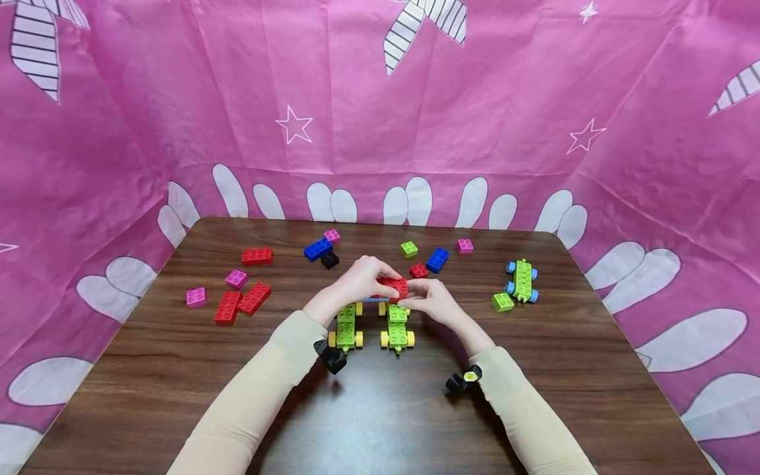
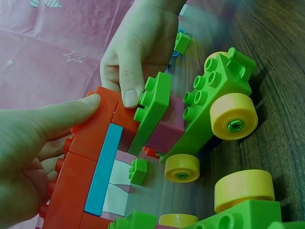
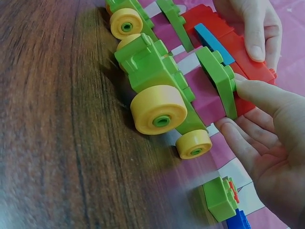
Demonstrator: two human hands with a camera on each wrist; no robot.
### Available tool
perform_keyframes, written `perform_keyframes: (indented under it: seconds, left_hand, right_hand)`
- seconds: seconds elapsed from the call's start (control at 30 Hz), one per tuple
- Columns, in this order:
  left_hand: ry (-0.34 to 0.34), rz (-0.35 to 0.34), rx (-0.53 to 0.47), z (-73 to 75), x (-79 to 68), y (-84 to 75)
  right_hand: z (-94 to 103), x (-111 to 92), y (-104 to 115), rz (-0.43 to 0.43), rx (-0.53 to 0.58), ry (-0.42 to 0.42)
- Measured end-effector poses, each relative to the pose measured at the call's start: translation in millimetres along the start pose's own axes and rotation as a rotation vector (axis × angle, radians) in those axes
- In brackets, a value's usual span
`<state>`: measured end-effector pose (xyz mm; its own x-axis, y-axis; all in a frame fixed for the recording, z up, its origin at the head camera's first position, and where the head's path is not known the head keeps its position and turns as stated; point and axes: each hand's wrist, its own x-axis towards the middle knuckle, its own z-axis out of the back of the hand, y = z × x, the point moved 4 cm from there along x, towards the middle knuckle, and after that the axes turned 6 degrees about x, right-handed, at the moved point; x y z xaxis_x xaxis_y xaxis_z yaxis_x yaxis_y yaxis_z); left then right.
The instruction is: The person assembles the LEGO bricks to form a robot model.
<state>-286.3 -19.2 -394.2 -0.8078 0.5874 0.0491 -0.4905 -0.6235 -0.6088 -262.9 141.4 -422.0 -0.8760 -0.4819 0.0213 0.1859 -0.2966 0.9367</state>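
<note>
Two green wheeled bases (image 1: 346,330) (image 1: 397,330) with yellow wheels stand side by side on the table. Toy bricks bridge their far ends: a magenta brick (image 3: 204,98) and a green plate (image 3: 217,78) on each base, topped by red bricks (image 2: 76,164) with a blue strip (image 2: 104,169) along the underside. My left hand (image 1: 367,278) grips the red bricks from above, thumb on the near face. At the right end, my right hand (image 1: 436,302) pinches a red brick (image 2: 125,125) just above the green plate, its fingers partly hidden behind.
Loose red (image 1: 257,256), magenta (image 1: 196,297), blue (image 1: 437,260) and black (image 1: 329,260) bricks lie around the far half of the wooden table (image 1: 368,409). Another green base with blue wheels (image 1: 523,280) stands at right, beside a small green brick (image 1: 502,302). Pink cloth (image 1: 368,132) hangs behind.
</note>
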Motion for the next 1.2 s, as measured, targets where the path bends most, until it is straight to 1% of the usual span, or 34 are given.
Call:
perform_keyframes:
  seconds: [0.3, 0.53, 0.73, 1.03, 1.2]
  left_hand:
    - [0.003, 0.015, -0.003, 0.1, 0.3, -0.3]
    - [0.021, 0.038, 0.003, 0.3, 1.0, -2.5]
    - [0.009, 0.055, 0.009, -0.2, 1.2, -3.9]
    - [0.012, 0.046, 0.038, -1.8, -0.7, -4.9]
    - [0.009, 0.054, 0.030, -1.5, -2.4, -4.3]
  right_hand:
    - [0.8, -0.2, -0.1, -0.014, -0.014, -0.015]
    - [0.6, 1.1, -4.0, -0.019, -0.001, -0.004]
    - [0.7, 1.3, -4.7, -0.016, 0.013, -0.006]
    - [-1.0, -1.0, -1.9, -0.013, 0.022, -0.001]
    - [-1.8, -1.5, -1.3, -0.010, 0.027, 0.005]
